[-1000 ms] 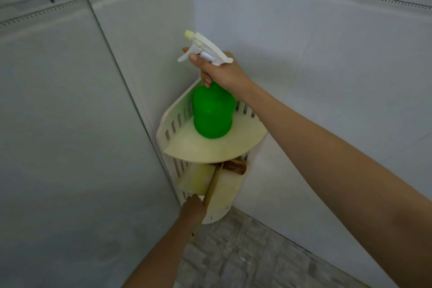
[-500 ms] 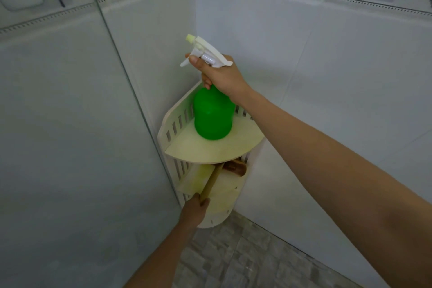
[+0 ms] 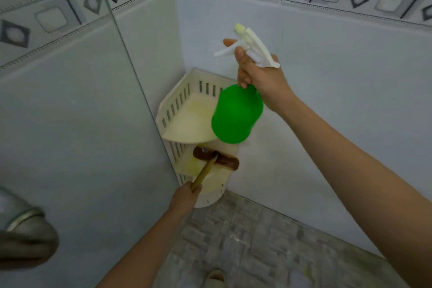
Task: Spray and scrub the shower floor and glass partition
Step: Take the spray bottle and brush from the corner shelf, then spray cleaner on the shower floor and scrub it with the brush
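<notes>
Right hand (image 3: 259,77): closed round the neck of the green spray bottle (image 3: 237,114), thumb on the near side. One fingertip (image 3: 228,42) shows past the white trigger (image 3: 225,51). I cannot tell whether the trigger is being squeezed, and no mist is visible. The bottle hangs tilted, its base overlapping the front edge of the upper tier of the cream corner shelf (image 3: 184,110). It looks lifted clear of the tier, though the overlap leaves that a judgement.

Left hand (image 3: 187,196): gripping the low end of the brush (image 3: 207,169) by its pale wooden handle. The brown head lies across the lower tier of the same shelf, so the brush is not yet drawn out.

Surroundings: the glass partition (image 3: 58,124) stands to the left, its edge meeting the corner beside the shelf. The shower floor (image 3: 257,252), grey mottled tile, lies below with a few pale flecks (soap or scuff, too blurred to say). A blurred metal fitting (image 3: 21,229) intrudes at the lower left.

Progress, as judged: this is the tool-collection stage. Both tools are in hand at the shelf, and the nozzle points at neither target. No foam, streaks or obvious wetting show on glass or floor. Spraying and scrubbing of both surfaces remain entirely to do.
</notes>
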A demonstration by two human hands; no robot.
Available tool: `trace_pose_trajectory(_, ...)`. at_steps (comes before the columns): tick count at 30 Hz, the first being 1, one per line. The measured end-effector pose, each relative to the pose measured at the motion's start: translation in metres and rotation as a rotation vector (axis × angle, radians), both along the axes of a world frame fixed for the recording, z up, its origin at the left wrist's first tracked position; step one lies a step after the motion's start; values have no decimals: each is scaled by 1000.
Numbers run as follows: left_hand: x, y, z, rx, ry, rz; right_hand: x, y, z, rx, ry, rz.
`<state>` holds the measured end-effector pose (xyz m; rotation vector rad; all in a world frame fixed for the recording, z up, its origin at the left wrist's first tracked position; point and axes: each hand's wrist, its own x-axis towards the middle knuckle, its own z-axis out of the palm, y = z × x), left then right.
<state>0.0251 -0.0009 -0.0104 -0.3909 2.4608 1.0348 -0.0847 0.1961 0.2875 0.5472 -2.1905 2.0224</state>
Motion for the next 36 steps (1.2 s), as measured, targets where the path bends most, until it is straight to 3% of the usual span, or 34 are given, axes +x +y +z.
trace_pose_trajectory(6,32,30,38,95,62,-174,106,96,-11,200,-28,-274)
trace_pose_trajectory(12,45,100,47,47,68,-529,213,193,-45,365,-159,-600)
trace_pose_trajectory(16,67,170,49,34,75,-767,299,256,-75,279,-257,-863)
trace_pose_trajectory(22,127,256,30,170,3,-956,423,314,-148,171,-422,-1261)
trace_pose_trajectory(30,174,375,-57,47,-106,-1156,551,353,-290,43,-697,-1649)
trace_pose_trajectory(36,165,450,-175,-8,-20,-1332,587,368,-454,-21,-930,-1721)
